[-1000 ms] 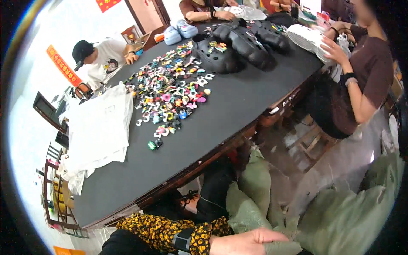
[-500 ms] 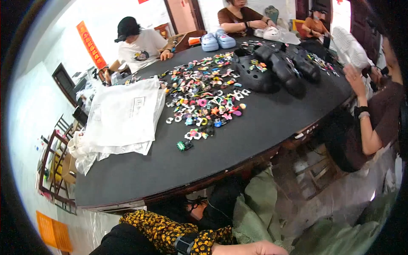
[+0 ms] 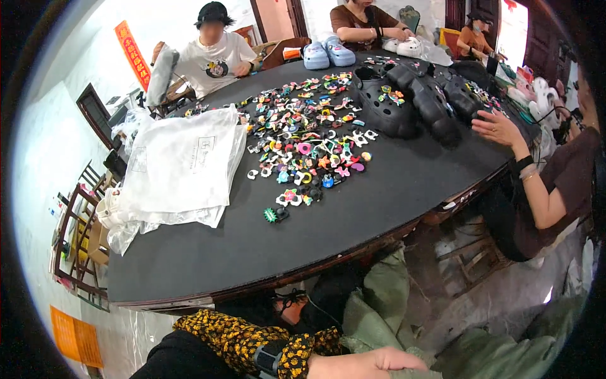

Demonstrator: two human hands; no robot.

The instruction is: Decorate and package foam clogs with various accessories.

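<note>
My left hand (image 3: 366,364) is at the bottom edge, its forearm in a black sleeve with yellow flowers and a dark wristband. The thumb points right, next to a green woven sack (image 3: 386,294); my other fingers are cut off, so any grip is hidden. My right hand is out of view. On the dark table (image 3: 341,218) lies a spread of colourful small shoe charms (image 3: 309,136), with a green spiky charm (image 3: 270,215) nearest me. Black clogs (image 3: 386,117) stand to their right, one bearing charms. White plastic bags (image 3: 180,167) lie on the left.
Blue clogs (image 3: 327,53) stand at the far edge. A person in a white shirt (image 3: 221,63) holds a grey clog-like thing. Another in brown (image 3: 372,25) handles white clogs (image 3: 404,47). A co-worker's hand (image 3: 499,128) reaches over the right edge. A wooden stool (image 3: 467,259) stands below.
The person in white has raised their head and now holds up a grey thing. The co-worker at right no longer shows the large white clog; their hand is lower, over the table. My left hand barely moved.
</note>
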